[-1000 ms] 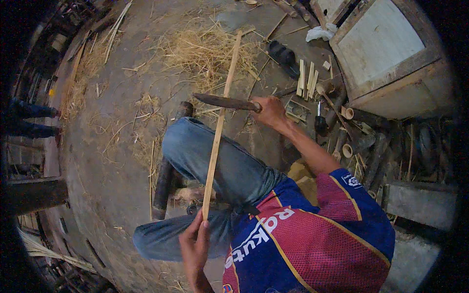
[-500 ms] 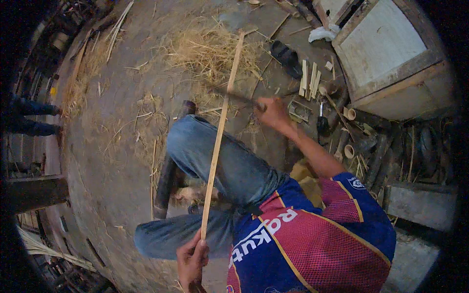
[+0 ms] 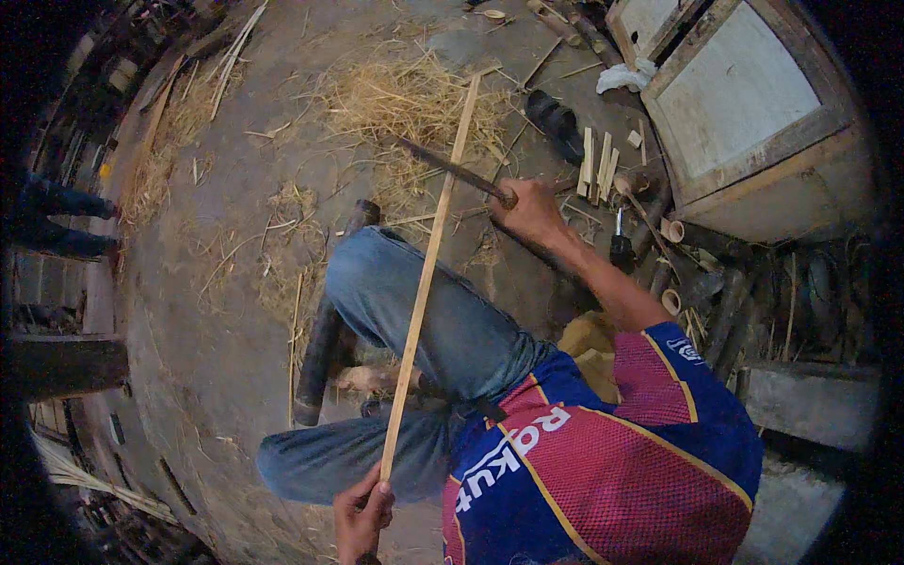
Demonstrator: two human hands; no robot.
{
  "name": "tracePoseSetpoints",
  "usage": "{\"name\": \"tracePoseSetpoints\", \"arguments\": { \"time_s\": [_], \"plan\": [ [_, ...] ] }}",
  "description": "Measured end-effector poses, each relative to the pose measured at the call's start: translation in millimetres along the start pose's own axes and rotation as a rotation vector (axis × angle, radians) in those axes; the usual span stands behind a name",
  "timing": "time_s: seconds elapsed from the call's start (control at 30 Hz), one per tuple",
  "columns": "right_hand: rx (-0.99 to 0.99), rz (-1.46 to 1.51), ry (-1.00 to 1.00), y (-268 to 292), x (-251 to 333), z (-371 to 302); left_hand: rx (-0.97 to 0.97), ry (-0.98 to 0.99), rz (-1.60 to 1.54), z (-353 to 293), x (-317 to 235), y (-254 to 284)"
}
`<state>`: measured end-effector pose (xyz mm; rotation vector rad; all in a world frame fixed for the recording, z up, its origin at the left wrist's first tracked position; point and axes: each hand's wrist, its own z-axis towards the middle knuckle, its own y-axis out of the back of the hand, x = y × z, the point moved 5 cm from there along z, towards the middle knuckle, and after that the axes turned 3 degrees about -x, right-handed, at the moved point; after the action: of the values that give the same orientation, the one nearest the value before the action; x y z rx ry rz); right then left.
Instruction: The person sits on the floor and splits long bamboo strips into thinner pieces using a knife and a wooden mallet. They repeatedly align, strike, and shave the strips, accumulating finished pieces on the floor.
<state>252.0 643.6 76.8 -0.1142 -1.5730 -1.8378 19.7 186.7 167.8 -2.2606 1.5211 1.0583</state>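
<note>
A long, pale, flat bamboo strip (image 3: 423,289) slants from near my lap up to the far floor. Its near end is pinched between the thumb and fingers of my left hand (image 3: 360,516). My right hand (image 3: 530,215) is wrapped round the handle of a knife, whose dark narrow blade (image 3: 452,169) crosses the strip close to its far end. Whether blade and strip touch I cannot tell. My bent legs in jeans (image 3: 424,311) lie under the strip. Beside my knee, a dark round pole (image 3: 323,356) rests on the floor.
A heap of thin shavings (image 3: 405,99) lies ahead, with a black sandal (image 3: 554,124) and short bamboo pieces (image 3: 599,168) to its right. A worn cabinet (image 3: 744,94) stands at the far right, near cut bamboo tubes (image 3: 670,301). Another person's legs (image 3: 71,218) show at the left.
The knife, blurred before, now shows sharply, its tip swung farther away and to the left. My right hand has shifted slightly right. The strip's far end has moved a little right and nearer.
</note>
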Motion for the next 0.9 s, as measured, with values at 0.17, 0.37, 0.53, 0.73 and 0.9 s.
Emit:
{"name": "tracePoseSetpoints", "arguments": {
  "time_s": [0.17,0.37,0.53,0.73,0.9],
  "plan": [
    [0.251,1.325,-0.511,4,26,11,0.068,-0.026,0.092,5,13,9],
    [0.274,1.302,-0.483,3,38,26,0.154,-0.167,0.122,25,-10,-13],
    [0.417,1.316,-0.343,15,91,9,0.393,-0.148,-0.100,66,-69,-86],
    [0.116,0.411,-0.103,34,74,13,-0.126,-0.834,0.227,87,-73,-107],
    [0.198,0.136,0.124,22,69,-33,-0.312,-0.928,0.455,67,-106,-111]
  ]
}}
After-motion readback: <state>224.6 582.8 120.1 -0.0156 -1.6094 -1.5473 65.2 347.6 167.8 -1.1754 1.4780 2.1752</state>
